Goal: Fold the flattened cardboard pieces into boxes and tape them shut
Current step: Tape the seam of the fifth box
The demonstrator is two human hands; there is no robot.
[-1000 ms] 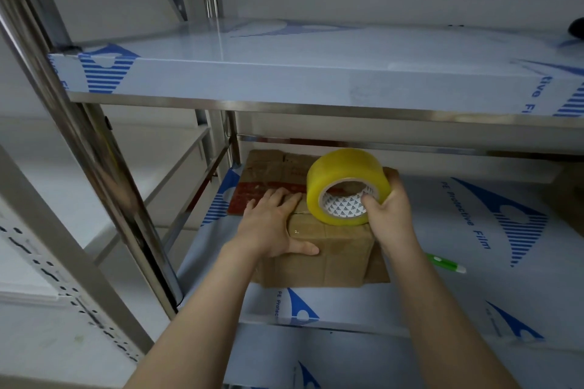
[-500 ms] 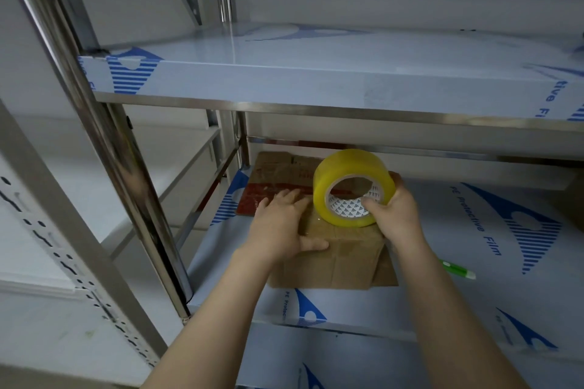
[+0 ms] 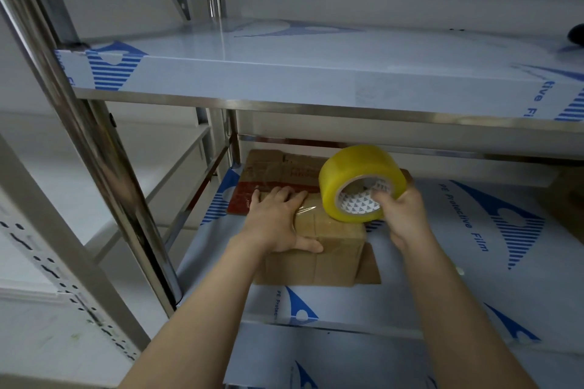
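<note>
The cardboard box (image 3: 335, 249) sits just below the centre of the frame on the lower shelf (image 3: 442, 294), which is covered in blue-printed protective film. The left hand (image 3: 278, 218) lies flat on the box's top with fingers straight and thumb spread, pressing down. The right hand (image 3: 401, 215), right of centre, grips the yellow tape roll (image 3: 335, 186) with its fingers curled into the core and holds it tilted at the box's far right top edge. A glossy strip of tape (image 3: 308, 210) appears to run from the roll to the box top beside the left fingers, though the glare makes its end hard to place.

The box looks small, light and thin-walled, so it will likely slide on the slick film unless it is pinned from above. Its top probably gives under hard pressure, and an open palm spread over the seam suits it better than a pinch. The roll is stiff and best held through its core, so that it can turn as tape pays out. The tape itself is thin and sticky and may wrinkle if it goes slack.

A flattened cardboard piece (image 3: 278, 164) lies behind the box, towards upper centre.
</note>
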